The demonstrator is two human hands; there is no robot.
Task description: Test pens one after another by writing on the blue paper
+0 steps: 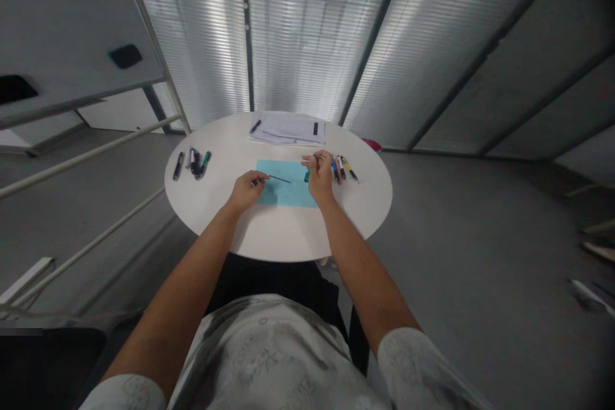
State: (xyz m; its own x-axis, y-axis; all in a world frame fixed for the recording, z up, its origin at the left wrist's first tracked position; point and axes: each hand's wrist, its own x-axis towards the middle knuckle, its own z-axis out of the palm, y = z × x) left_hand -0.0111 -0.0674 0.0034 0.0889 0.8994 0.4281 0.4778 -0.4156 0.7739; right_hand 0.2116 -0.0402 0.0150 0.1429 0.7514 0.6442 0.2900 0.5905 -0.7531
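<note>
- Behind everything we see a room with tall blinds (307, 32) across the windows and a grey floor (461, 224) to both sides.
- Before us stands a round white bench (278, 237), its near edge closest to our body.
- By the bench's far edge lies a loose stack of papers (291, 131), with a dark pen (255, 126) on its left end.
- Nearer the middle of the bench we have a light blue sheet (293, 200), lying flat.
- Our right hand (320, 176) is over the sheet's right edge, palm turned partly up and fingers bent; we cannot tell whether it grips anything.
- Our left hand (250, 189) is narrow, fingertips pinched on the end of a thin dark rod, over the sheet's left edge.
- Near the bench's left edge we find a cluster of pens (195, 163), dark ones mostly, one green.
- Towards the right edge, just beside our right hand, is a row of markers (341, 170), blue, red, black and yellow among them.
- The thin dark rod (281, 179) points rightward above the middle of the sheet.
- A small green piece (307, 175) shows just left of our right hand, above or on the sheet; we cannot tell which.
</note>
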